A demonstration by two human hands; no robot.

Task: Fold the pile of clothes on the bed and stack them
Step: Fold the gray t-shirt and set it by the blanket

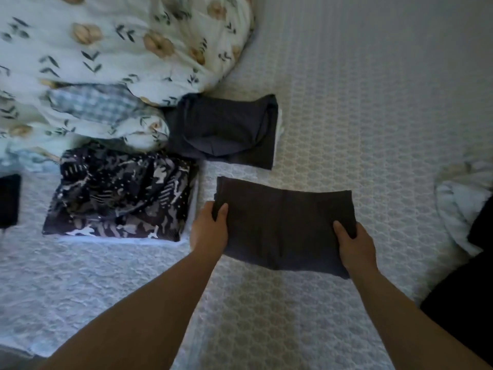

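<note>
**user1:** Grip check: left hand (209, 231) has its thumb on top of the folded dark garment (282, 225) at the left edge, fingers tucked under. Right hand (354, 245) pinches the right edge the same way, thumb on top. So both hands are clamped on that one piece, held flat just over the bed (373, 102)

**user2:** ok and where's it sitting relative to the other stuff?

**user1:** Its far-left corner is close to the patterned dark folded piece (120, 193), narrow strip of bedspread between them. Straight beyond it is another folded dark garment (224, 129), small gap there too, not touching. That one's back edge butts against the floral duvet (106, 49), which fills the far-left corner

**user2:** any free space?

**user1:** Plenty on the far right, just bare textured bedspread. Near side by the forearms is open as well. Right edge has a crumpled white cloth (461, 204) and something black (464, 303) next to it, can't tell what. Small dark thing (9, 200) cut off at the left edge
</note>
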